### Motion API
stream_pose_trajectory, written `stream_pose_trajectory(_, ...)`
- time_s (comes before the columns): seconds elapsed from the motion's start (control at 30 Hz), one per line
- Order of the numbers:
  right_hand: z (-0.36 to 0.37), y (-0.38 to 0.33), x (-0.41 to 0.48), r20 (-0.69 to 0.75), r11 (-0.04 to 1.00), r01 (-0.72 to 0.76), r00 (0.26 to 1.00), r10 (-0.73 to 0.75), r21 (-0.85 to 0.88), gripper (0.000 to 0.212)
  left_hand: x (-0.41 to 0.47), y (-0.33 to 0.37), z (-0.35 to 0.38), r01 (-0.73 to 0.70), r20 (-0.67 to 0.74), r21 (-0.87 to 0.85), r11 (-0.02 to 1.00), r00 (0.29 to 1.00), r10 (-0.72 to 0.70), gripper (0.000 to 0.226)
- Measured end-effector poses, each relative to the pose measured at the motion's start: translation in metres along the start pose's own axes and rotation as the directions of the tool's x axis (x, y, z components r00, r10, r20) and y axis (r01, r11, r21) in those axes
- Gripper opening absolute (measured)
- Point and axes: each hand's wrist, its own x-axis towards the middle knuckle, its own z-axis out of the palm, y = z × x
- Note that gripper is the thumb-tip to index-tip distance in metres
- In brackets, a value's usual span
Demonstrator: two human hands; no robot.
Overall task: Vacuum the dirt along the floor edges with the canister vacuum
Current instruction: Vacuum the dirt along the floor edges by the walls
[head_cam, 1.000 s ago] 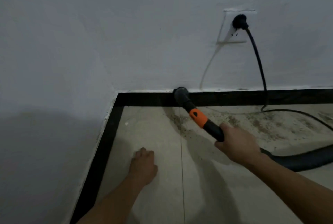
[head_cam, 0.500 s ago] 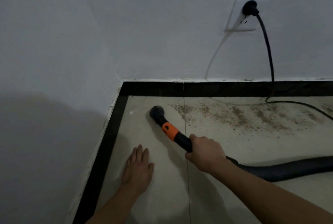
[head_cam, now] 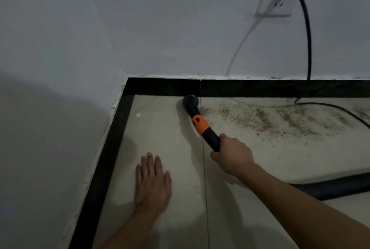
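Pale floor tiles carry brown dirt beside the black-and-orange nozzle, gripped in my right hand; my left hand lies flat.

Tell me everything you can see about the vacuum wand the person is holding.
The vacuum wand is a black tube, plastic by its look, with an orange collar partway along. Its round black nozzle sits on the pale floor right at the black baseboard, at the left edge of the scattered dirt. It slants back to the right hand, which grips its rear end. A dark hose runs off to the right behind the arm.
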Motion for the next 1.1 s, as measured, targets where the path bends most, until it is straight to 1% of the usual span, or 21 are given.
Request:
stream_pose_trajectory(0.03, 0.002, -0.001, -0.008, 0.016, 1.000, 0.021, 1.000, -0.021, -0.009, 0.027, 0.000, -0.001, 0.002, -0.004, -0.027, 0.006, 1.000, 1.000, 0.004, 0.067)
stream_pose_trajectory(0.1, 0.008, -0.001, -0.028, 0.042, 0.997, 0.068, 0.997, -0.066, -0.045, 0.026, 0.000, -0.002, 0.004, -0.014, -0.078, 0.013, 1.000, 0.997, 0.015, 0.066)
stream_pose_trajectory(0.2, 0.016, 0.007, -0.064, 0.057, 0.993, 0.096, 0.994, -0.092, -0.073, 0.026, 0.001, 0.000, 0.004, -0.015, -0.097, 0.011, 1.000, 0.995, 0.016, 0.066)
stream_pose_trajectory(0.27, 0.019, 0.015, -0.085, 0.060, 0.993, 0.093, 0.994, -0.088, -0.076, 0.027, 0.004, 0.003, 0.003, -0.004, -0.089, 0.003, 1.000, 0.996, 0.005, 0.065)
stream_pose_trajectory(0.4, 0.023, 0.034, -0.117, 0.064, 0.991, 0.069, 0.996, -0.062, -0.119, 0.026, 0.015, 0.018, 0.001, 0.019, -0.101, -0.046, 0.999, 0.995, -0.023, 0.054)
stream_pose_trajectory(0.47, 0.023, 0.042, -0.123, 0.063, 0.988, 0.053, 0.997, -0.044, -0.142, 0.027, 0.020, 0.028, 0.002, 0.051, -0.094, -0.102, 0.994, 0.994, -0.060, 0.057)
stream_pose_trajectory(0.53, 0.022, 0.044, -0.118, 0.048, 0.987, 0.043, 0.998, -0.036, -0.153, 0.027, 0.021, 0.034, 0.005, 0.068, -0.090, -0.131, 0.989, 0.993, -0.081, 0.059)
stream_pose_trajectory(0.7, 0.012, 0.037, -0.071, -0.026, 0.994, 0.000, 1.000, -0.003, -0.112, 0.026, 0.016, 0.025, 0.011, 0.009, -0.144, -0.137, 0.990, 0.989, -0.028, 0.064)
stream_pose_trajectory(0.93, 0.005, 0.028, -0.007, -0.061, 0.998, -0.047, 0.997, 0.045, -0.038, 0.028, 0.014, 0.024, 0.011, 0.008, -0.178, -0.117, 0.993, 0.984, -0.029, 0.064)
stream_pose_trajectory(1.1, 0.008, 0.021, -0.014, -0.033, 0.997, -0.071, 0.997, 0.071, 0.020, 0.025, 0.016, 0.023, 0.009, 0.017, -0.166, -0.092, 0.996, 0.986, -0.032, 0.066)
